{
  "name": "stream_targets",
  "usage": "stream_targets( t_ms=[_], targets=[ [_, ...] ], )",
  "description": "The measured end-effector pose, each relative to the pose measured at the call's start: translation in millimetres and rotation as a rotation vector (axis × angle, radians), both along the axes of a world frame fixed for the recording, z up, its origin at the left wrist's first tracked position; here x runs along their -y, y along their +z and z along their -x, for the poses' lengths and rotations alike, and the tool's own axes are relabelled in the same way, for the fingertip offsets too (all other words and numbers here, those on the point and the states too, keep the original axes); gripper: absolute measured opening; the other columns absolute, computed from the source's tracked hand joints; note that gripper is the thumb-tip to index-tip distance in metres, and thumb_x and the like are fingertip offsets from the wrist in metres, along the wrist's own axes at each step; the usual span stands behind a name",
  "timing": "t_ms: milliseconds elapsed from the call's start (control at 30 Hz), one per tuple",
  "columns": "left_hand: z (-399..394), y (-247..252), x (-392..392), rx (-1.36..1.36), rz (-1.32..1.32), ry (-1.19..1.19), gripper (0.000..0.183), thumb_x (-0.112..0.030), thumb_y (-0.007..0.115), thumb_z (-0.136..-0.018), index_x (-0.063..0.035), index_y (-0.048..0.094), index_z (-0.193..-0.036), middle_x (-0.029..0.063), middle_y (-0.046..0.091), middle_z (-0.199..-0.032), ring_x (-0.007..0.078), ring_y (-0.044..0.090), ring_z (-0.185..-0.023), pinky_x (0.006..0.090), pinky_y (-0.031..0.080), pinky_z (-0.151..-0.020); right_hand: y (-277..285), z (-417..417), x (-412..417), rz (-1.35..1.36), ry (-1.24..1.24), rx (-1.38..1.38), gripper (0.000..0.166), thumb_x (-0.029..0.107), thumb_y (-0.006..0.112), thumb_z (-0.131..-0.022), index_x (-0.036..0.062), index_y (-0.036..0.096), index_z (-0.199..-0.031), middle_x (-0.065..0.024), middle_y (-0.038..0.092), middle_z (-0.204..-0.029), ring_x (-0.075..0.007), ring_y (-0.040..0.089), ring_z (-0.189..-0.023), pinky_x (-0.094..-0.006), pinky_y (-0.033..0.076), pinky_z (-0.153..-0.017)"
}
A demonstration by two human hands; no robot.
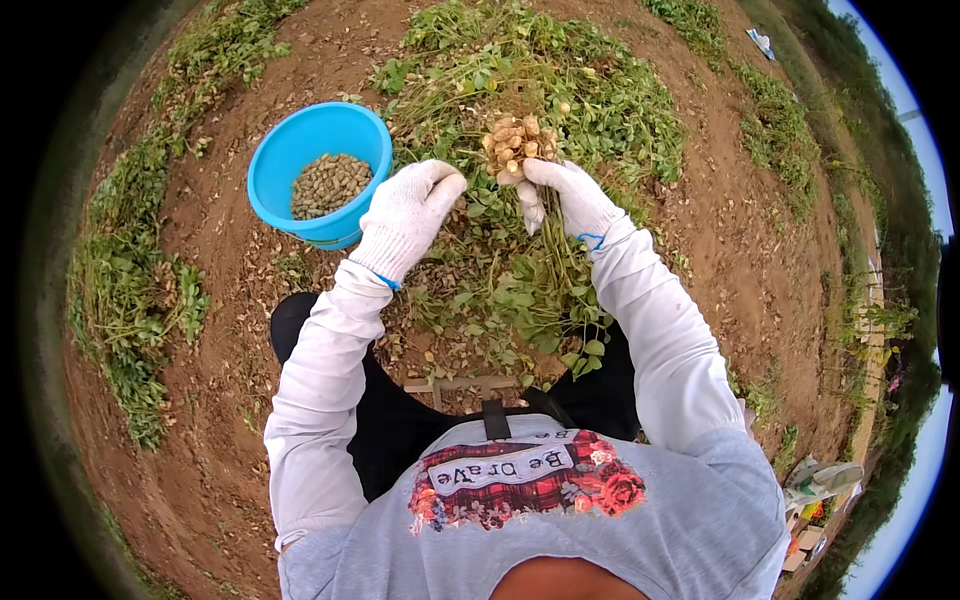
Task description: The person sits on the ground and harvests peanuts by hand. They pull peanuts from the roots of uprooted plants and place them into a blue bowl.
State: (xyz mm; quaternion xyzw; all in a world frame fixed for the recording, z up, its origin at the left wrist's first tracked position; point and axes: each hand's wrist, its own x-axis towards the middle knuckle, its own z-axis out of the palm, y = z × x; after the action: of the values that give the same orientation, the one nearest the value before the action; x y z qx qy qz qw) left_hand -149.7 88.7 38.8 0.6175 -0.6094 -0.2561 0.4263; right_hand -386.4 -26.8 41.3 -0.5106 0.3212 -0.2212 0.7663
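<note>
My right hand (566,191), in a white knitted glove, grips a bunch of peanut plants just below a cluster of peanut pods (519,142). The stems and leaves (555,277) hang down towards my lap. To the left of the cluster, my left hand (416,206), gloved the same way, is apart from it with fingers and thumb drawn together; whether something small is between them cannot be told. Beside that hand stands a blue plastic bucket (320,225), with picked peanuts (330,186) at its bottom.
A heap of pulled peanut plants (615,97) lies in front of me on brown soil. More rows of plants lie at the left (124,315) and right (784,135). Bags and boxes (814,517) sit at the far lower right. A wooden frame (450,384) shows between my legs.
</note>
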Motion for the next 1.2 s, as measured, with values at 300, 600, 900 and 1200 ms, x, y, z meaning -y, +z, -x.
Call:
stream_targets(
  t_ms=[300,600,900,1200],
  targets=[
    [14.9,-24.8,42.3,-0.402,0.005,-0.103,0.068,-0.020,0.082,-0.088,0.0025,0.049,-0.144,0.0128,0.067,-0.122,0.0179,0.067,-0.103,0.0346,0.055,-0.092,-16.6,-25.8,-2.1,0.021,-0.007,-0.071,0.038,0.032,0.067,-0.098,-0.0014,0.065,-0.115,-0.0063,0.065,-0.080,-0.0166,0.063,-0.064,-0.0336,0.056,-0.063],
    [10.0,-35.8,59.8,-0.493,-0.049,-0.011,0.054,-0.023,0.081,-0.089,0.0026,0.057,-0.130,0.0154,0.072,-0.111,0.0200,0.070,-0.101,0.0346,0.057,-0.089,-17.5,-38.4,3.8,0.036,0.025,-0.075,0.034,0.034,0.058,-0.103,0.0018,0.064,-0.111,-0.0049,0.064,-0.080,-0.0155,0.061,-0.066,-0.0303,0.050,-0.062],
    [18.5,-36.1,58.8,-0.305,0.059,0.092,0.043,-0.020,0.075,-0.095,0.0015,0.056,-0.128,0.0122,0.069,-0.108,0.0188,0.070,-0.093,0.0315,0.058,-0.082,-16.2,-41.0,-4.6,0.148,-0.004,-0.202,0.040,0.041,0.059,-0.104,0.0012,0.066,-0.108,-0.0027,0.061,-0.075,-0.0121,0.057,-0.059,-0.0272,0.047,-0.054],
    [17.4,-15.0,65.2,-0.793,-0.249,-0.104,0.027,-0.028,0.059,-0.105,-0.0030,0.060,-0.115,0.0013,0.061,-0.079,0.0068,0.062,-0.066,0.0216,0.053,-0.047,-11.8,-31.4,-3.6,-0.060,-0.034,-0.114,0.042,0.044,0.057,-0.103,0.0049,0.065,-0.090,0.0004,0.052,-0.058,-0.0121,0.049,-0.044,-0.0277,0.039,-0.042]
  ],
)
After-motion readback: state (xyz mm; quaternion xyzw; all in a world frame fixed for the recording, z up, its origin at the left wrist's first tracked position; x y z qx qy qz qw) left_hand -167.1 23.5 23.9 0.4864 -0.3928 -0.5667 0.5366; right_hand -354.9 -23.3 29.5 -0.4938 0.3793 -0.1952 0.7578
